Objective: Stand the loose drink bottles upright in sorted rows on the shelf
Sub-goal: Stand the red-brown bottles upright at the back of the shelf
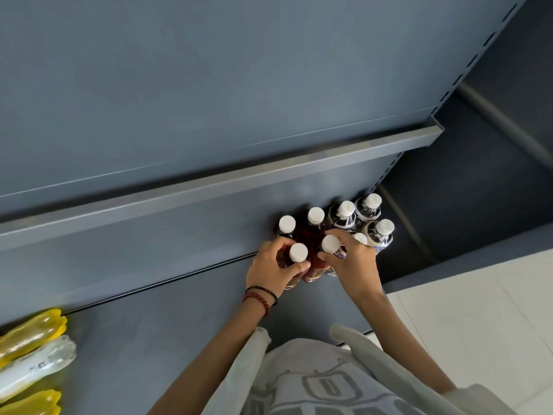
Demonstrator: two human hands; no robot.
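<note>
Our grey printed shirt point(323, 381) hangs nearest, its lettering unreadable. Above it our left hand point(270, 269) wraps one red drink bottle point(294, 259) and our right hand point(351, 262) pinches another point(329, 245), both upright near the shelf point(149, 339) right end. Pale bottles point(378, 232) stand just beside, at that edge; labels too blurred. Leftward the shelf lies bare up to yellow packs point(33, 330).

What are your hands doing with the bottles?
Left hand and right hand each gripping a red bottle. White bottles upright beside. Nothing blocking.
</note>
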